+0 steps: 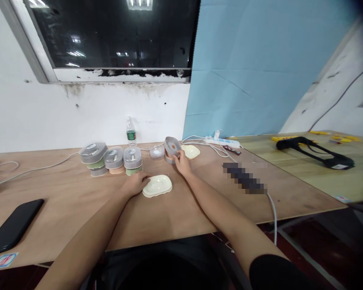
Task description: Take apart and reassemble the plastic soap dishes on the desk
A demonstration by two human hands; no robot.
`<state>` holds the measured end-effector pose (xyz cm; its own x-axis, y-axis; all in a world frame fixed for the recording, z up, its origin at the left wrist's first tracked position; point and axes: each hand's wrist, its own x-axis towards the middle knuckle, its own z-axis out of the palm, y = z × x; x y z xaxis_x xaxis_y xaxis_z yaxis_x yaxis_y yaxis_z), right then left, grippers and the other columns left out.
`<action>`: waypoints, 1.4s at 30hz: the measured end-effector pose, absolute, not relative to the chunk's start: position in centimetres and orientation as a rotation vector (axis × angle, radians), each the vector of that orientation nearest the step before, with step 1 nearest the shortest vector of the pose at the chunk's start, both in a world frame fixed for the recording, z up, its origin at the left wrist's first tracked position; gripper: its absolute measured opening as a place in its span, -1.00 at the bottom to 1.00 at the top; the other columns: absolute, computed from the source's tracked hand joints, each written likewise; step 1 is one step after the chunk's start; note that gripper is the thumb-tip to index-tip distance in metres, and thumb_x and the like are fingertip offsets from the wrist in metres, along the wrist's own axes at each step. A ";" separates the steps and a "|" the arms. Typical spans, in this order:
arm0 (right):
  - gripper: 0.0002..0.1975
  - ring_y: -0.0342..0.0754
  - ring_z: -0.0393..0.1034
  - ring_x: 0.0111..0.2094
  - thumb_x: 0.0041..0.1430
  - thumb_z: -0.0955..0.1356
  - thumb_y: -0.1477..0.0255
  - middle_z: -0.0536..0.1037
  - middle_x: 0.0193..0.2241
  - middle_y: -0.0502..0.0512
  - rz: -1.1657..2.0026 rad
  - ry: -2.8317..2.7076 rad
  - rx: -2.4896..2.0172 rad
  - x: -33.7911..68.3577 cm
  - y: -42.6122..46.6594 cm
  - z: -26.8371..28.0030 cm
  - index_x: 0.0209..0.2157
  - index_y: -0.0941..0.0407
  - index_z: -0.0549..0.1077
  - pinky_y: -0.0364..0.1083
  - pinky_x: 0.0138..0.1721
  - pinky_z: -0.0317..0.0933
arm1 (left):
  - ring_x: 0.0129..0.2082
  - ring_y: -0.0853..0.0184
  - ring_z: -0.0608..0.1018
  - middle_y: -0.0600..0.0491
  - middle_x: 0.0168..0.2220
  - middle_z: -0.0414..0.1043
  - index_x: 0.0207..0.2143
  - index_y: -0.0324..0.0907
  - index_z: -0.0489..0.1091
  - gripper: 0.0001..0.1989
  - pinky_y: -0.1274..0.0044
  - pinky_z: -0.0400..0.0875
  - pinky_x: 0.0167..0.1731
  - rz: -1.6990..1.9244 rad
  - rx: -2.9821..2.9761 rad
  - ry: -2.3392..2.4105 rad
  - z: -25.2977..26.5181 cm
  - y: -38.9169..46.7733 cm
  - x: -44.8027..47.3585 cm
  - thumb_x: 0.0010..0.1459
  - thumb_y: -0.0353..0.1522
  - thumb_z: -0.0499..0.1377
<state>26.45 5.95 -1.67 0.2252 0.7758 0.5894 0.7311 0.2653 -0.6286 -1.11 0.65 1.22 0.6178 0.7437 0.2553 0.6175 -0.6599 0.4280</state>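
Note:
My left hand [136,184] rests on the table with its fingers closed on the left edge of a cream plastic tray [157,185], which lies flat and shallow. Farther back, my right hand [182,164] grips the front right edge of a grey plastic lid [172,146], tilted over a grey base of the same width. Just behind that hand a second cream tray [191,151] lies on the table. A small clear box [156,152] stands to the left of the grey lid.
Lidded food boxes stand to the left: a taller stack [93,155], a middle box [114,159] and a right one [133,159]. Behind are a water bottle [131,135] and a power strip [226,142] with cables. A black phone [13,225] lies front left.

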 end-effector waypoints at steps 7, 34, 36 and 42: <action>-0.56 -0.04 0.34 -0.46 0.12 0.31 0.13 0.43 -0.50 -0.02 0.074 -1.470 -1.290 25.6 3.9 -0.2 -0.09 0.13 0.26 -0.11 -0.39 0.17 | -0.18 0.22 0.51 -0.02 -0.20 0.52 -0.12 -0.12 0.45 -0.71 0.45 0.37 -0.17 0.653 2.579 1.143 0.8 0.9 -1.1 0.25 -0.28 -0.01; -0.60 -0.20 0.06 -0.66 0.10 0.24 0.17 0.23 -0.73 -0.07 0.925 -2.331 -1.616 24.6 1.9 2.0 -0.68 0.13 0.25 -0.15 -0.57 -0.12 | -0.33 0.14 0.53 -0.13 -0.37 0.51 -0.42 -0.21 0.49 -0.48 0.43 0.33 -0.35 0.121 2.573 1.545 2.8 0.8 -1.6 0.23 -0.10 -0.14; -0.59 -0.21 0.05 -0.66 0.07 0.27 0.14 0.22 -0.73 -0.09 0.943 -2.347 -1.619 24.6 2.0 2.1 -0.67 0.13 0.26 -0.16 -0.58 -0.13 | -0.34 0.17 0.53 -0.11 -0.34 0.52 -0.39 -0.19 0.48 -0.48 0.44 0.33 -0.35 0.059 2.528 1.494 2.7 1.3 -1.8 0.24 -0.10 -0.16; -0.63 -0.15 0.24 -0.52 0.03 0.34 0.07 0.40 -0.56 -0.04 0.338 -1.967 -1.558 23.4 3.7 1.9 -0.44 0.13 0.40 -0.18 -0.50 0.01 | -0.41 0.23 0.50 -0.02 -0.38 0.50 -0.38 -0.15 0.46 -0.49 0.47 0.31 -0.42 0.093 2.351 1.461 2.3 1.9 -2.1 0.22 -0.04 -0.14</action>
<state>23.44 3.74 1.91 -0.1303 0.9464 0.2954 0.7937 0.2782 -0.5410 -2.12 1.91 2.31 0.4603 0.8772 -0.1367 0.8528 -0.3941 0.3428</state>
